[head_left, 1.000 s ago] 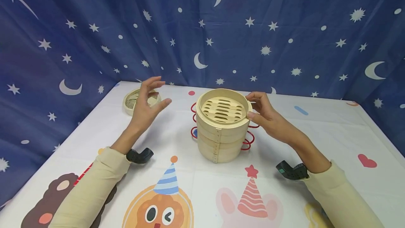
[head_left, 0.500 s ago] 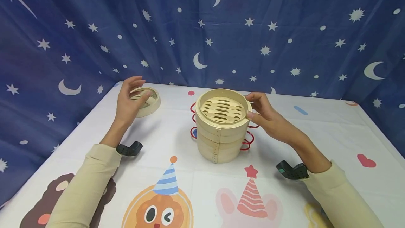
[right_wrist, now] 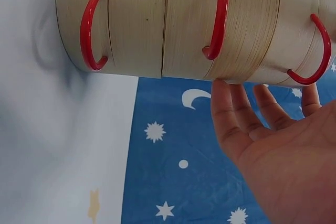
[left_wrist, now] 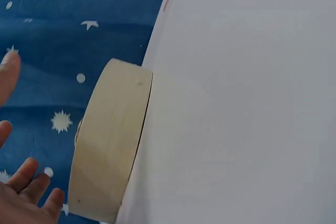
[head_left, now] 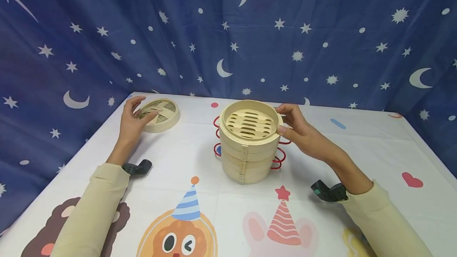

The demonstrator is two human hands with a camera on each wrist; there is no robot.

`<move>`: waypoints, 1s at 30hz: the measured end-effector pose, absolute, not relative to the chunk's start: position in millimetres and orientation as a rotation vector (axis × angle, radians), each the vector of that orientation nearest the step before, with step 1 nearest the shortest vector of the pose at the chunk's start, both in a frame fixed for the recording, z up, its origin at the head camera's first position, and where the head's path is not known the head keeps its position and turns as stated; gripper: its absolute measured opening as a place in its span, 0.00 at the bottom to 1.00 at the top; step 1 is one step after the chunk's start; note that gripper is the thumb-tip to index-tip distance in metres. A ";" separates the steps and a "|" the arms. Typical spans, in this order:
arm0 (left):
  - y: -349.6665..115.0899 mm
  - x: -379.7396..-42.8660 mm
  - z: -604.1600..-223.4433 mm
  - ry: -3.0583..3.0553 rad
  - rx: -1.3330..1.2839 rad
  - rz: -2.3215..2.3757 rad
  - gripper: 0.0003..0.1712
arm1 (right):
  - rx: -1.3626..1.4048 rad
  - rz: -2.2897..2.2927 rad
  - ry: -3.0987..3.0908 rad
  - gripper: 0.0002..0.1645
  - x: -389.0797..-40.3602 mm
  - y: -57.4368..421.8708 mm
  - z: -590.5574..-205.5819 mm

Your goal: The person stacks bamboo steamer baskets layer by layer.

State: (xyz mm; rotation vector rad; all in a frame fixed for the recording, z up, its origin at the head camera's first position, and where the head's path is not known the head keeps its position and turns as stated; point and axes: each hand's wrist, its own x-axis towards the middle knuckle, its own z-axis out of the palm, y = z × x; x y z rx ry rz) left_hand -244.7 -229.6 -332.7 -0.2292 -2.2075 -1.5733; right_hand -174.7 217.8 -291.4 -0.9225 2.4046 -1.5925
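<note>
A stacked bamboo steamer (head_left: 250, 152) stands upright on the table, its top uncovered and the slatted floor of the upper tier visible. My right hand (head_left: 300, 132) holds the rim from the right, thumb at the front and fingers farther back; the right wrist view shows fingertips (right_wrist: 223, 90) against its side. At the table's far left lies a woven bamboo lid (head_left: 162, 116). Beside its left edge my left hand (head_left: 132, 124) is spread, thumb above the lid in the head view. In the left wrist view those fingers stand apart from the lid's side wall (left_wrist: 110, 140).
Red loop handles (head_left: 280, 156) stick out from both sides of the steamer. A white tablecloth (head_left: 192, 154) with cartoon prints covers the table. Behind and to the left hangs a blue curtain (head_left: 185, 19) with moons and stars.
My left hand has moved left, from over the lid to its left edge, uncovering more of the lid. The right hand and the steamer have stayed in place.
</note>
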 end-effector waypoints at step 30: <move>-272.5 -270.6 -372.9 -2.483 -0.065 -1.617 0.46 | -0.879 -1.602 2.389 0.26 -173.9 217.1 -289.4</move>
